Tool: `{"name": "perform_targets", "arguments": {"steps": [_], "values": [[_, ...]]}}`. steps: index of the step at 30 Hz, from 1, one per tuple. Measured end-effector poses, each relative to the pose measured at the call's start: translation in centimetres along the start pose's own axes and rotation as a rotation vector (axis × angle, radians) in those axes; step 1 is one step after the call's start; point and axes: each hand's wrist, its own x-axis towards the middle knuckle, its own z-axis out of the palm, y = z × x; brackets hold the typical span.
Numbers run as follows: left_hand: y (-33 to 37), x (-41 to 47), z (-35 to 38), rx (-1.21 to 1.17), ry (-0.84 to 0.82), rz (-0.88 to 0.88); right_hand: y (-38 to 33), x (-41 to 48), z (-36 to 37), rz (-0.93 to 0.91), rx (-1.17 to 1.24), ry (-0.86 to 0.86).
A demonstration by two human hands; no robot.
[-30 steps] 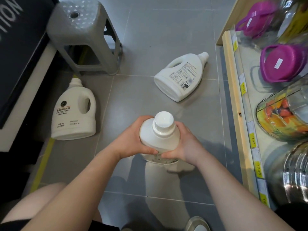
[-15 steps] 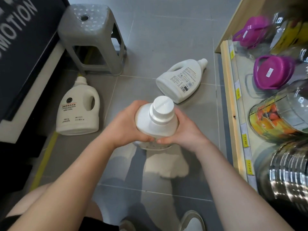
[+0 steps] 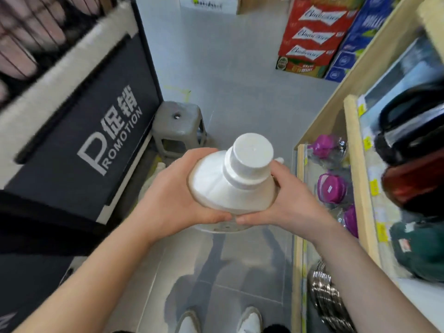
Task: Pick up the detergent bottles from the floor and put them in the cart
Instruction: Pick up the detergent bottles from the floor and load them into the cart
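**Two hands carry a white bottle [image 3: 223,191] high over the floor [image 3: 228,68] of a shop aisle.**

The left hand [image 3: 173,193] and right hand [image 3: 290,203] clasp the bottle's shoulders from either side. Their fingers curl round it and the thumbs nearly meet on the near face, while the cap [image 3: 252,155] points up at the camera. The bottle hangs clear of the tiles, in front of a grey stool [image 3: 177,123] and beside the shelf [image 3: 355,164] at right. The wire-sided stand at left, above a black Promotion panel [image 3: 96,140], is probably the cart [image 3: 28,32], though blur hides its opening. The carry likely calls for keeping both palms on and turning left, away from the shelf goods. The base should clear the cart's rim before the bottle goes down, and the grip should loosen only once the bottle rests inside.
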Motion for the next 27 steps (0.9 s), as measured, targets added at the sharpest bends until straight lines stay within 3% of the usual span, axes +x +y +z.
{"name": "perform_targets", "arguments": {"steps": [6, 12, 27], "values": [[13.9, -3.5, -10.1, -0.049, 0.076, 0.025, -15.9, -5.0, -5.7, -0.084, 0.012, 0.063], [22.7, -6.9, -17.5, -0.122, 0.1, 0.156, -27.5, -10.3, -8.4, -0.103, 0.006, 0.168], [25.6, -15.3, -24.9, -0.228, 0.239, 0.342, -37.9, -16.5, -4.6, -0.208, 0.024, 0.192]]}}
